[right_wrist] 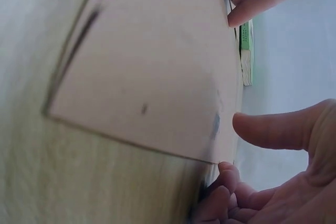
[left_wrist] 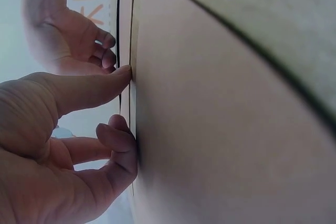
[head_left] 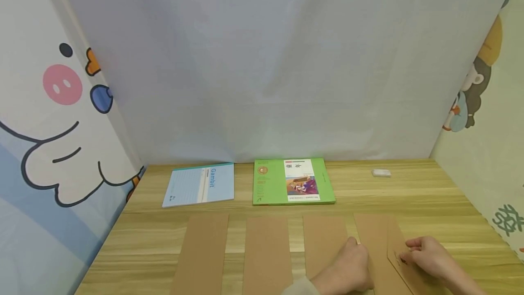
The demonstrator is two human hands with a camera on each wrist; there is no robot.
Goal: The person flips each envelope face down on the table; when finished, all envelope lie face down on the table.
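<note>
Several brown kraft envelopes lie side by side on the wooden table, among them a left one [head_left: 203, 249], a middle one [head_left: 268, 254] and one beside my left hand [head_left: 323, 240]. The rightmost kraft envelope [head_left: 372, 240] shows a slant-cornered flap along its right part, with small dark marks. My left hand [head_left: 348, 267] holds this envelope's left side, thumb tip [left_wrist: 125, 74] at the paper and fingers curled. At the right side, my right hand [head_left: 430, 256] has its thumb [right_wrist: 252, 127] over the paper and curled fingers [right_wrist: 226, 179] at its edge.
Toward the back of the table [head_left: 430, 195] lie a light blue notebook [head_left: 196, 185], a green book [head_left: 270, 190] and a white eraser [head_left: 381, 173]. A pale curtain [head_left: 262, 67] hangs behind, with printed cartoon cloths [head_left: 61, 149] at the sides.
</note>
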